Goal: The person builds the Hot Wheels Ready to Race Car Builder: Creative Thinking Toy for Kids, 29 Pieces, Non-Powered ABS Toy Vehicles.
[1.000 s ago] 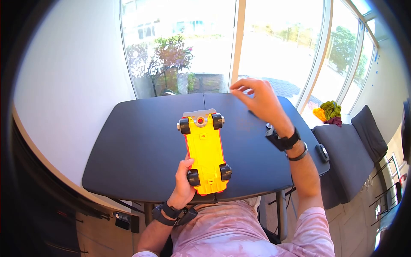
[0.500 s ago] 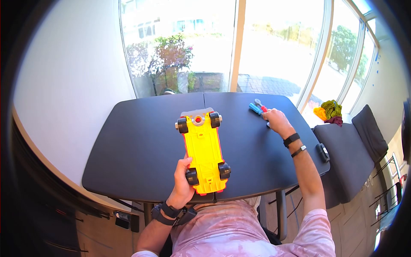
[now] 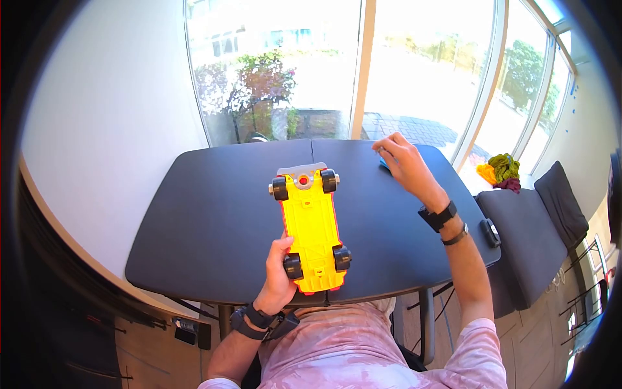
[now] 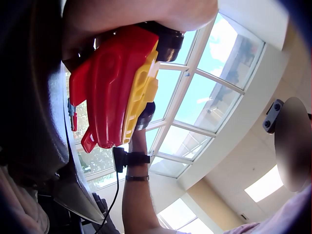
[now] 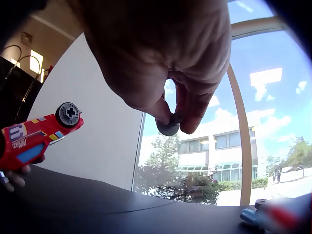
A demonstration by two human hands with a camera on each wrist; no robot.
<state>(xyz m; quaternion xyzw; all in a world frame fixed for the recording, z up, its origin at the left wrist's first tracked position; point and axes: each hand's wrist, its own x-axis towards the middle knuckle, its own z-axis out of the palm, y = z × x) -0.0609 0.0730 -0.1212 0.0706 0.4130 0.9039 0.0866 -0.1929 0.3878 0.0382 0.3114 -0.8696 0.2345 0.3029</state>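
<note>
My left hand [image 3: 278,275] grips a toy car [image 3: 311,227] by one side near its rear wheel. Its yellow underside faces up, with black wheels at the corners. In the left wrist view the red body [image 4: 114,87] shows from the side. Over the far right of the table, my right hand [image 3: 405,165] pinches a small grey round piece [image 5: 168,127] between thumb and fingertips. Beneath that hand a blue tool handle [image 3: 384,165] lies on the table, partly hidden. A blurred red part [image 5: 282,217] lies beside it in the right wrist view.
The dark table [image 3: 214,214] stands against large windows, with a white wall [image 3: 103,129] on the left. A small black case [image 3: 490,232] sits at the right edge. Beyond it is a dark padded chair [image 3: 525,240], with coloured cloths [image 3: 502,170] behind.
My right hand went down to the table by the blue and red tools, then rose again with the small grey piece. The left hand and car have hardly moved.
</note>
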